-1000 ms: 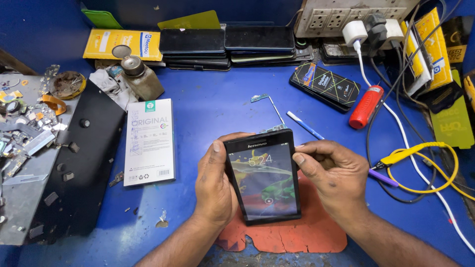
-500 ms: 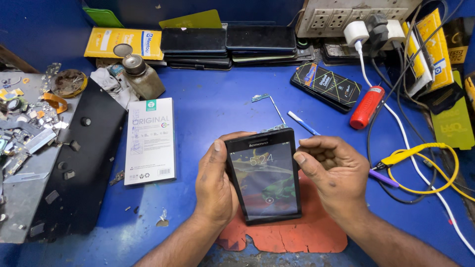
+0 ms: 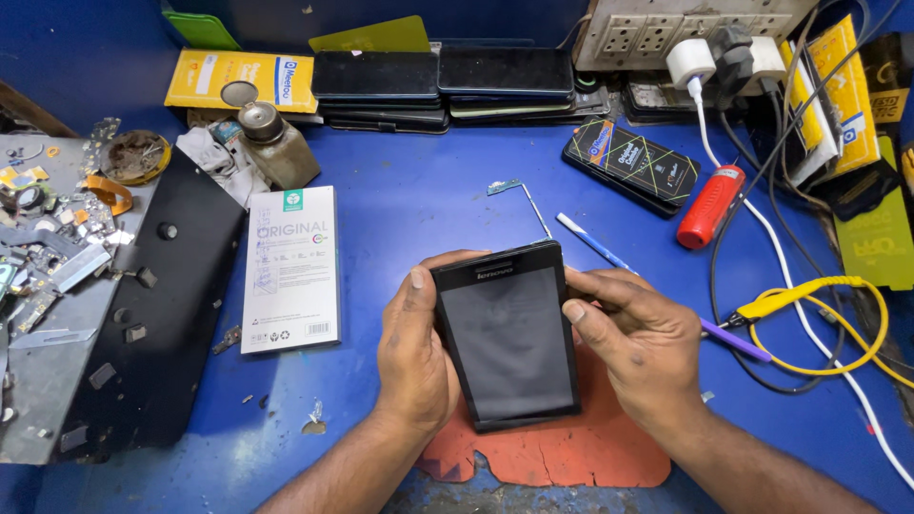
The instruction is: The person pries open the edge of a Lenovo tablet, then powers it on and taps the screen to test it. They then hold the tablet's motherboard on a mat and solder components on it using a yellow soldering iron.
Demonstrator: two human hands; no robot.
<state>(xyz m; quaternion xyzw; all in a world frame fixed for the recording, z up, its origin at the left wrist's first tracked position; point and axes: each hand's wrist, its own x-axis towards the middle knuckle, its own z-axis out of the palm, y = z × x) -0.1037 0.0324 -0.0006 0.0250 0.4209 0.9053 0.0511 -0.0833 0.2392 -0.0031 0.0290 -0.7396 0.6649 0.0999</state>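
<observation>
Both hands are on the black tablet (image 3: 507, 338), held screen-up just above a cracked orange mat (image 3: 571, 447) at the near middle of the blue tabletop (image 3: 409, 200). The left hand (image 3: 414, 357) wraps the tablet's left edge, thumb lying along the bezel, fingers hidden underneath. The right hand (image 3: 638, 347) grips the right edge, thumb pressed at the upper corner of the dark screen, fingers curled behind. The tablet tilts slightly, its top end pointing away.

To the left lies a white flat box (image 3: 290, 271), and beyond that a black panel (image 3: 157, 314) beside a grey tray of scattered parts (image 3: 43, 276). Just right of the right hand, a purple-handled tool (image 3: 733, 340) pokes out, with a yellow cable (image 3: 819, 324) looping near it. Farther back: a red cylinder (image 3: 709, 207), a patterned black phone case (image 3: 629, 167), a stack of dark phones (image 3: 443, 86), and a small metal bottle (image 3: 276, 143).
</observation>
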